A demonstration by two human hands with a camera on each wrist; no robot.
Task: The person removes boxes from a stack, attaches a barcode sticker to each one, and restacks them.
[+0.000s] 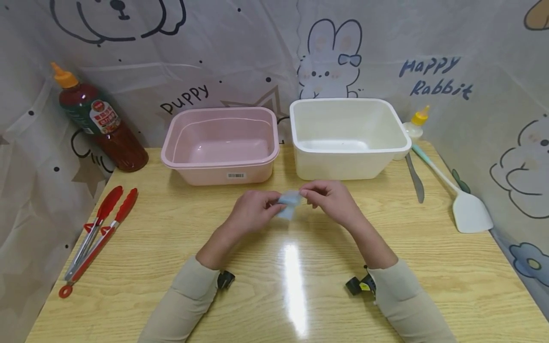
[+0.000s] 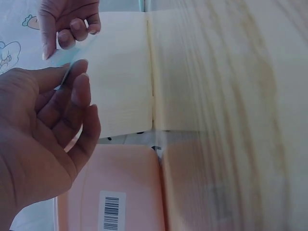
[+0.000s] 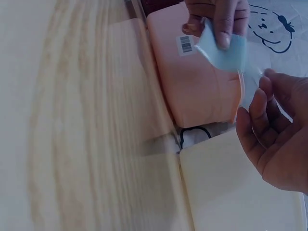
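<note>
A small, thin light-blue piece [image 1: 288, 204], like a folded film or packet, is stretched between the two hands above the table in front of the bins. My left hand [image 1: 253, 209] pinches its blue part between thumb and fingers. Its clear, see-through edge is pinched by the thumb and forefinger of my right hand [image 1: 330, 200]. From the right wrist view, the blue piece [image 3: 226, 55] looks flat and glossy, with the left thumb across it. The left wrist view shows it almost edge-on. Motion blur hides its exact kind.
Behind the hands stand a pink bin [image 1: 220, 174] and a white bin [image 1: 339, 166]. Red-tipped tongs [image 1: 96, 233] and a red sauce bottle [image 1: 105, 119] are at left. At right are a white turner [image 1: 471, 212], a spreader knife [image 1: 415, 178] and a yellow-tipped squeeze bottle [image 1: 415, 126].
</note>
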